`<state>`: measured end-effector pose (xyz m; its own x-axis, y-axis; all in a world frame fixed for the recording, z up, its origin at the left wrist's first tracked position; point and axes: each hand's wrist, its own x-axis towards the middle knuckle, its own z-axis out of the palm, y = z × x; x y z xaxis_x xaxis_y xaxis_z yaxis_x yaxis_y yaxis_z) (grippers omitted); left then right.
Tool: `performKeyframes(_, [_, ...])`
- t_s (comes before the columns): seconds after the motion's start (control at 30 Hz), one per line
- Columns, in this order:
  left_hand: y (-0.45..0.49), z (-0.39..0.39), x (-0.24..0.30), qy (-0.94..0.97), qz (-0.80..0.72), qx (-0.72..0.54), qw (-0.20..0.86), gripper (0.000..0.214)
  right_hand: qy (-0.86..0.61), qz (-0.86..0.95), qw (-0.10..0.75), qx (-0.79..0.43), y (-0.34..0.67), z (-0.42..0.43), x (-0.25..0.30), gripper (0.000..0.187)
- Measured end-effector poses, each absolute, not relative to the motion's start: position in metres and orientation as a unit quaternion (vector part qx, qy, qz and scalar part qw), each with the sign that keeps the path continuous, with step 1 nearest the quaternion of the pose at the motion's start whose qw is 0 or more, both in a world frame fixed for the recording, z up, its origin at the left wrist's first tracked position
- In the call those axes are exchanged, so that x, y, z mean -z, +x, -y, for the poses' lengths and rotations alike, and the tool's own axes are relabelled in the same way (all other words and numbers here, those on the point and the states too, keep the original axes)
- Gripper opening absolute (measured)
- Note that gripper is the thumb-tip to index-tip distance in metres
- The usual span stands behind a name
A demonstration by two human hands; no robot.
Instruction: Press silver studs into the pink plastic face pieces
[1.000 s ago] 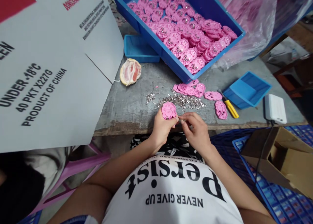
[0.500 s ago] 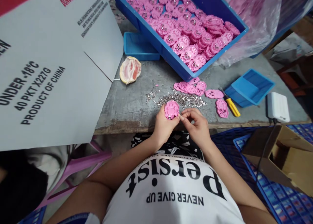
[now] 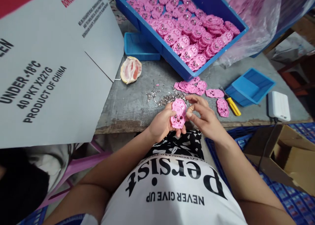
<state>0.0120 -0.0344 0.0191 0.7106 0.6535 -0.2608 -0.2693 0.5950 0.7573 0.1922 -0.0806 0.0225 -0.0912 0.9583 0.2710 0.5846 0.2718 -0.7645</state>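
Note:
My left hand (image 3: pixel 161 123) grips a pink plastic part (image 3: pixel 178 108) by its left side, thumb across its face. The part is oval with scalloped edges and has small metal pieces in its lower half. Just to its right is my right hand (image 3: pixel 203 115), thumb and forefinger pinched together; anything between them is too small to make out. Beyond both hands lies a heap of small metal pieces (image 3: pixel 169 98), partly hidden by the fingers. Several similar pink parts (image 3: pixel 188 87) lie behind the heap, and another pink part (image 3: pixel 222 107) lies to the right.
A large blue bin (image 3: pixel 187 74) of pink parts stands at the back. Around it are a blue tray (image 3: pixel 141 51), half a citrus fruit (image 3: pixel 131 71), a yellow-handled screwdriver (image 3: pixel 233 106), a small blue box (image 3: pixel 250 87) and a white device (image 3: pixel 279 105). A big carton (image 3: pixel 61 71) blocks the left.
The pink part has turned in my left hand, so its lower half with metal pieces shows. My right hand has moved slightly right and up, apart from my left fingers.

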Motion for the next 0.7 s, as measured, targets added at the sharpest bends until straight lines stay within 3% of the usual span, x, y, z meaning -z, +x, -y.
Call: performKeyframes(0.7, [0.014, 0.045, -0.026, 0.412, -0.256, -0.246, 0.839, 0.038, -0.520, 0.761, 0.318, -0.222, 0.193, 0.084, -0.037, 0.017])
